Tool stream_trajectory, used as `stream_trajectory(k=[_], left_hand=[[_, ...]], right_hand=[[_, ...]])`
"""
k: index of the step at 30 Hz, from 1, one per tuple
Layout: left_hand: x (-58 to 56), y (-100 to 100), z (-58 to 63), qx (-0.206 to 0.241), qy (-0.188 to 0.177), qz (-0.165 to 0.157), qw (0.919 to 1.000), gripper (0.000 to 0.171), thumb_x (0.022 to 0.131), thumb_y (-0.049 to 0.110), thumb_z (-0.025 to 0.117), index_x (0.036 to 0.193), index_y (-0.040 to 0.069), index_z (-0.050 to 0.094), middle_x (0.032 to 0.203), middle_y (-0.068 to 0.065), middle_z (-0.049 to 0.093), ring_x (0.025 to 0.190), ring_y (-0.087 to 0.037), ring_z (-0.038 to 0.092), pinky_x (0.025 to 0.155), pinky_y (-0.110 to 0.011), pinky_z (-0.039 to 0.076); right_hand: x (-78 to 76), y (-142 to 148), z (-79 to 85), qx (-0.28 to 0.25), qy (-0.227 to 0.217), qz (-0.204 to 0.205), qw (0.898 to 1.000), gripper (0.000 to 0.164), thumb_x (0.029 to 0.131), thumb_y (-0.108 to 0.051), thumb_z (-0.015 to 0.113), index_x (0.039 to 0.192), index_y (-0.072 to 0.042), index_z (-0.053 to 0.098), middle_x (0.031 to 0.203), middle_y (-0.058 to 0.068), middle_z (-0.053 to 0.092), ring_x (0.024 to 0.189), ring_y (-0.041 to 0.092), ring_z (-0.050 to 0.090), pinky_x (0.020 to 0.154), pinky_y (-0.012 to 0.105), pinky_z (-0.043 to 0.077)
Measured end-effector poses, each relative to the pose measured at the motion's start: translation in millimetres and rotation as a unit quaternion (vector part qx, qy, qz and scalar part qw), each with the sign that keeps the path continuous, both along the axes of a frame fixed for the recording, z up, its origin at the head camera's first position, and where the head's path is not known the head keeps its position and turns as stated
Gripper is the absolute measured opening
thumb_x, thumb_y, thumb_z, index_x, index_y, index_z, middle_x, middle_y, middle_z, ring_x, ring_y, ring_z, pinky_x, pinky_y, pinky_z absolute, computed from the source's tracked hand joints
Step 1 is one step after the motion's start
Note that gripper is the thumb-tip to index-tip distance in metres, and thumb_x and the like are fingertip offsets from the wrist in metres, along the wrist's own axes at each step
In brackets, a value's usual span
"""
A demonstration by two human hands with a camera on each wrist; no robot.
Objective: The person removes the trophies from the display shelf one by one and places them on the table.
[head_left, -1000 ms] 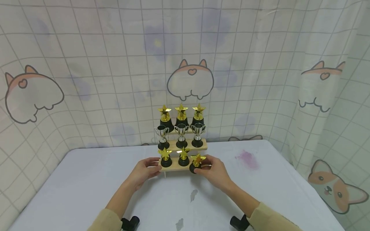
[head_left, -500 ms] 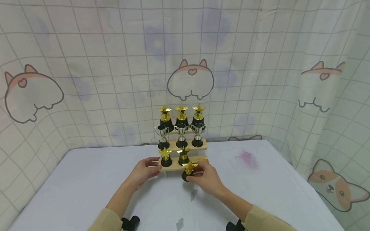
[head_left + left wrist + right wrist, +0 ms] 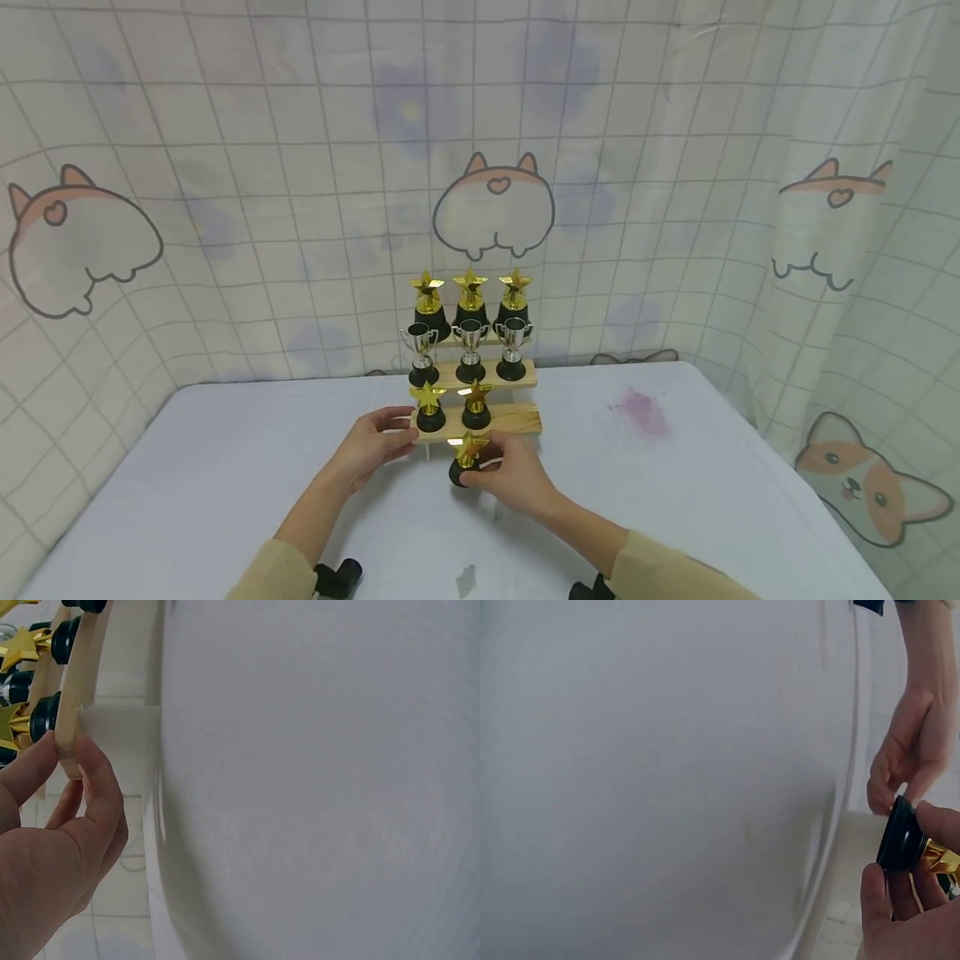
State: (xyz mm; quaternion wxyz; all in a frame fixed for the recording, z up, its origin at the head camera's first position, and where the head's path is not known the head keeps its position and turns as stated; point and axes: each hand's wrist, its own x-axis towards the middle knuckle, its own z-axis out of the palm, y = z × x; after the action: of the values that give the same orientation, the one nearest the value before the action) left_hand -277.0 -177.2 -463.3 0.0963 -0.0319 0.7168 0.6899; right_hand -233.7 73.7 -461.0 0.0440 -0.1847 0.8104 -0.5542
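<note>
Gold star trophy (image 3: 468,454) on a round black base sits in front of the lowest tier of a three-tier wooden display stand (image 3: 521,419), over the white tablecloth (image 3: 615,492); I cannot tell whether its base touches the stand or the cloth. At its three o'clock, the right hand (image 3: 513,473) grips it by the base, thumb and fingers curled about the black part, as the right wrist view also shows. Toward nine o'clock, the left hand (image 3: 373,446) pinches the left end of the same tier, thumb above and fingers below. On that tier stand two matching trophies, a left star trophy (image 3: 429,410) at eleven o'clock from the held one and a middle star trophy (image 3: 476,407) near twelve. Farther up at twelve, three silver cup trophies (image 3: 470,346) line the middle tier, and three larger star trophies (image 3: 470,307) stand on the top tier. A pink stain (image 3: 643,414) marks the cloth between two and three o'clock. Behind hangs a grid-patterned curtain (image 3: 300,208) printed with corgis.
</note>
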Motion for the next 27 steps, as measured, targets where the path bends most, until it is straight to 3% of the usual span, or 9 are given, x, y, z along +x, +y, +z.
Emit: stream_trajectory(k=[11, 17, 27], left_hand=[[2.1, 0, 2.3, 0.005, 0.004, -0.005, 1.0, 0.05, 0.095, -0.001, 0.07, 0.142, -0.005, 0.052, 0.128, -0.023, 0.056, 0.102, -0.025, 0.066, 0.093, -0.039, 0.058], [4.2, -1, 3.0, 0.012, 0.008, -0.016, 0.9998, 0.052, 0.096, 0.0, 0.069, 0.143, -0.007, 0.05, 0.129, -0.025, 0.055, 0.103, -0.025, 0.066, 0.094, -0.038, 0.058], [2.6, -1, 0.0, 0.014, 0.008, -0.009, 0.9998, 0.05, 0.095, 0.0, 0.07, 0.142, -0.005, 0.053, 0.127, -0.024, 0.057, 0.101, -0.024, 0.067, 0.093, -0.038, 0.058]], right_hand=[[4.5, -20, -5.2, 0.05, -0.01, 0.009, 0.999, 0.045, 0.081, -0.009, 0.087, 0.119, 0.002, 0.066, 0.1, 0.006, 0.07, 0.092, 0.021, 0.068, 0.078, 0.029, 0.059], [3.9, -29, -6.9, 0.08, -0.011, 0.0, 0.997, 0.038, 0.081, -0.01, 0.088, 0.11, 0.002, 0.067, 0.096, 0.005, 0.069, 0.088, 0.02, 0.067, 0.078, 0.034, 0.06], [-1.0, -43, -10.7, 0.113, 0.008, -0.008, 0.994, 0.03, 0.079, -0.014, 0.089, 0.098, -0.005, 0.068, 0.088, -0.001, 0.067, 0.08, 0.012, 0.06, 0.07, 0.03, 0.053]])
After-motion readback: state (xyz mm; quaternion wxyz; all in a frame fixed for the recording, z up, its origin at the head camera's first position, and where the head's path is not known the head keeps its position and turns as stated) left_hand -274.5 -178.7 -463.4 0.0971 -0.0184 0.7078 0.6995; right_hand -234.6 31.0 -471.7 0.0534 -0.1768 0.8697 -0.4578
